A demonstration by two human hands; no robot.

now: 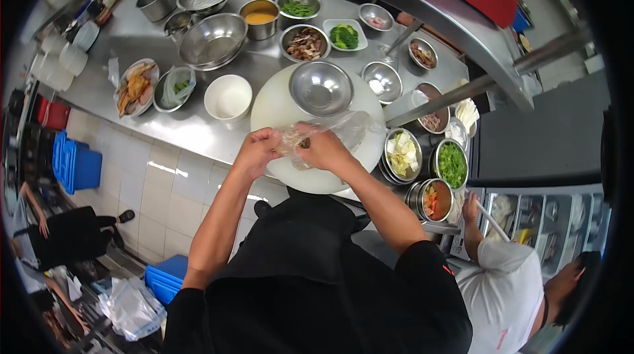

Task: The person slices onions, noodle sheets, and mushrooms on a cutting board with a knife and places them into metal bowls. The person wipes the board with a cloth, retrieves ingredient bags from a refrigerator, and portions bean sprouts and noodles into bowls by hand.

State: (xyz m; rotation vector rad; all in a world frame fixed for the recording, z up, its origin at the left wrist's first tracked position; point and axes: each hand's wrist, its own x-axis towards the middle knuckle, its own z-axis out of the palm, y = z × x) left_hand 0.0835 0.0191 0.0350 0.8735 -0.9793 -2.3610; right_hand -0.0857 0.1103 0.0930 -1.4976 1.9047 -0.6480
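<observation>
A clear plastic bag [350, 128] is stretched between my two hands above a round white cutting board [269, 104]. My left hand [259, 149] pinches the bag's left side. My right hand [325, 150] is closed on the bag too, its fingers curled around a small dark clump [304, 143] that I cannot make out. Just beyond the hands, a shallow steel bowl [321, 88] rests on the board. A white bowl [228, 98] stands to the left of the board.
Steel bowls of broccoli [344, 36], mushrooms [305, 44], chopped greens [452, 164] and cabbage [401, 153] surround the board. A metal shelf post [442, 98] crosses the right side. One person in a white shirt [505, 288] is close on the right; others stand at lower left.
</observation>
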